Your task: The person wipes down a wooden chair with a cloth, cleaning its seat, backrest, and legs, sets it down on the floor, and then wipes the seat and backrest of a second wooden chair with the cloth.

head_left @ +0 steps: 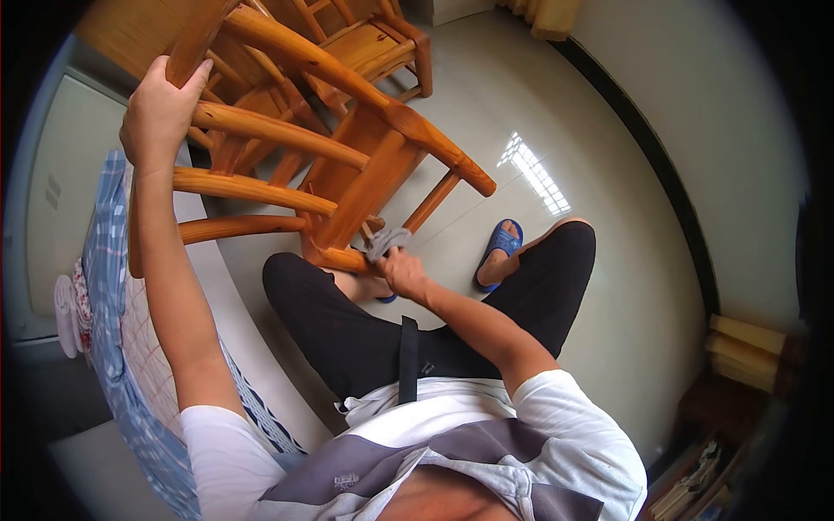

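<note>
A wooden chair [278, 132] with round orange-brown rails is tilted in front of me, between my arms. My left hand [163, 113] is wrapped round its upper post at the upper left. Near the lower end of the chair, my right hand [403, 271] holds a grey cloth [387, 244] against the wood by a leg. The fingers of my right hand are closed on the cloth, and part of the cloth is hidden by them.
Behind stands another wooden chair [369, 48]. A bed with a blue checked cover [111, 252] is at the left. Yellow cloth [747, 347] lies on a dark shelf at the right. Blue slippers [499, 247] are on my feet on the tiled floor [625, 286].
</note>
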A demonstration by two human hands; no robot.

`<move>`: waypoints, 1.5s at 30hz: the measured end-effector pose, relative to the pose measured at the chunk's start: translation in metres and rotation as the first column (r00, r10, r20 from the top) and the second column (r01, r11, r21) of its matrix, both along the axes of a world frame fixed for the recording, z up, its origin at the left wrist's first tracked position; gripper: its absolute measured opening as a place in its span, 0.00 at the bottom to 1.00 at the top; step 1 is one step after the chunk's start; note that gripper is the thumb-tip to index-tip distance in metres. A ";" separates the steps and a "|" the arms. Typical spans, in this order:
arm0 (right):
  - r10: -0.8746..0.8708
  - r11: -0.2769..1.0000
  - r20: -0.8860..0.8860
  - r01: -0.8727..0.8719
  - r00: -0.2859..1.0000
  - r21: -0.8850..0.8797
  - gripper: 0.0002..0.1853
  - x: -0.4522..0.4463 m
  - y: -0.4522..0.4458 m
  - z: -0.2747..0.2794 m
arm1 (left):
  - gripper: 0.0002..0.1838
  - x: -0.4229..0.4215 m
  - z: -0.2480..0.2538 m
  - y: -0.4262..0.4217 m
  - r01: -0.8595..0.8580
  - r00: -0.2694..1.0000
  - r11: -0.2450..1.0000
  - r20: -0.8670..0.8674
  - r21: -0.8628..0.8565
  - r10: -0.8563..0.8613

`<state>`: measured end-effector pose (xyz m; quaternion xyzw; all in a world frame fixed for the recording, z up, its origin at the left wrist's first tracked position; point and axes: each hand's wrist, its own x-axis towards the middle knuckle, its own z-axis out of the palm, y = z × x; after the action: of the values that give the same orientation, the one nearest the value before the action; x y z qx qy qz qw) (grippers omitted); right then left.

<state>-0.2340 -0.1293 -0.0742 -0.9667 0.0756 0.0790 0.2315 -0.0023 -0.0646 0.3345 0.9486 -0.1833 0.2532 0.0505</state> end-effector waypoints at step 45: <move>-0.590 0.265 -0.063 0.266 0.805 0.927 0.25 0.027 -0.046 0.024 | 0.34 0.019 -0.002 0.018 -0.069 0.996 0.994 0.054 0.087 0.064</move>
<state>-0.2071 -0.1751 -0.0503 -0.6209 0.2465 -0.1054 0.7367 0.0172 -0.0461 0.3329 0.9486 -0.1639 0.2707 -0.0047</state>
